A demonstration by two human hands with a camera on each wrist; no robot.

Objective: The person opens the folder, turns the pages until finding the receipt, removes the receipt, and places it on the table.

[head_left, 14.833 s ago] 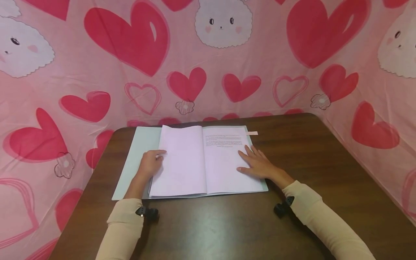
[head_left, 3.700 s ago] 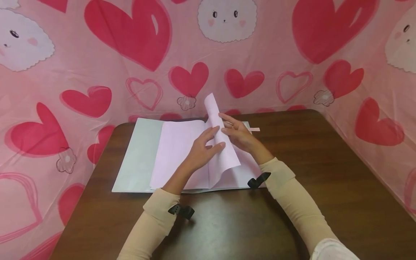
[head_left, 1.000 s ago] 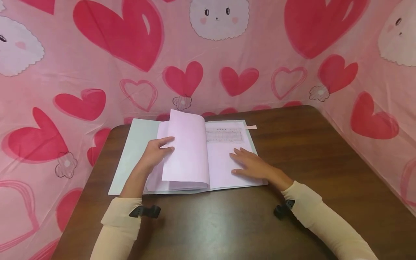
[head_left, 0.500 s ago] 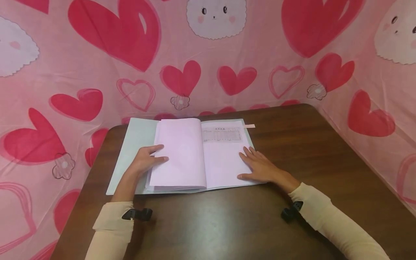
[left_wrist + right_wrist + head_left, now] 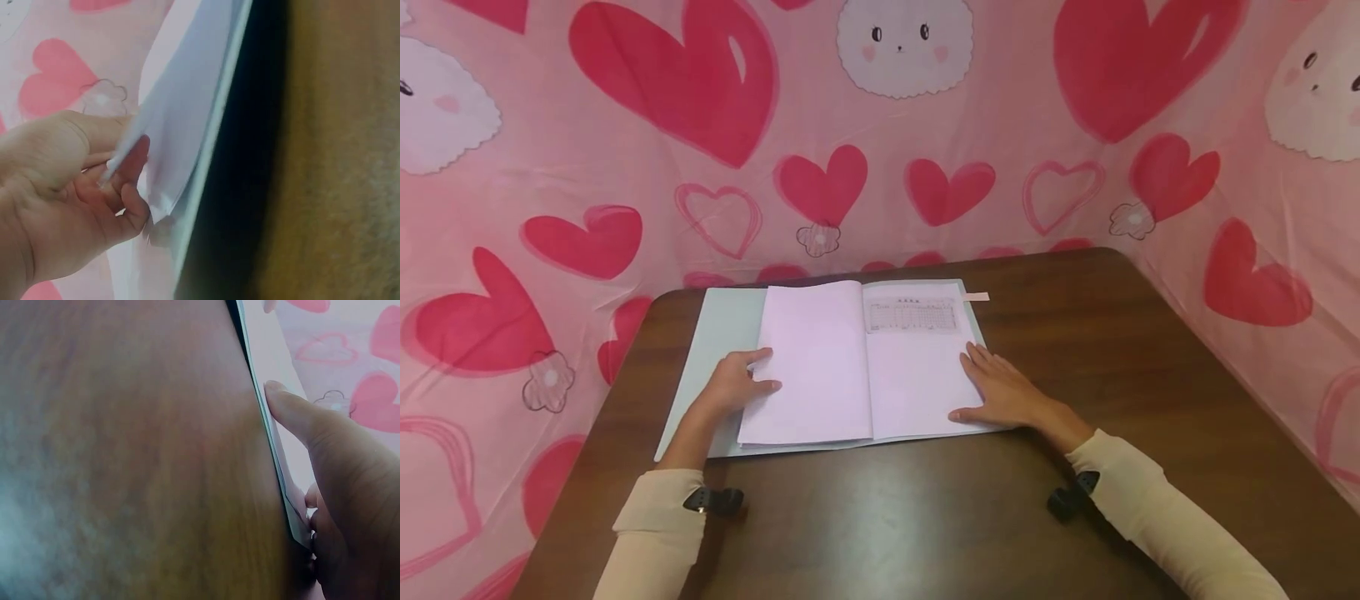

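Note:
A pale green folder (image 5: 715, 325) lies spread on the table, holding white sheets. The blank left page (image 5: 816, 367) lies over the stack. A printed table (image 5: 913, 315) shows at the top of the right page (image 5: 917, 383). My left hand (image 5: 733, 383) is at the left page's outer edge. In the left wrist view, the sheet edge (image 5: 181, 106) sits between its thumb and curled fingers. My right hand (image 5: 1003, 392) rests on the right page's lower outer edge with fingers spread. In the right wrist view, its thumb (image 5: 290, 409) lies on the paper.
A pinkish paper tab (image 5: 977, 297) sticks out past the folder's upper right edge. The dark wooden table (image 5: 880, 525) extends around the folder. Pink heart-patterned cloth (image 5: 880, 125) hangs behind and along both sides. A black band with a camera (image 5: 715, 500) is on each wrist.
The page both hands were lifting has been turned leftward and now lies down. The right page shows a printed table instead of text lines. My right hand has shifted to the outer edge.

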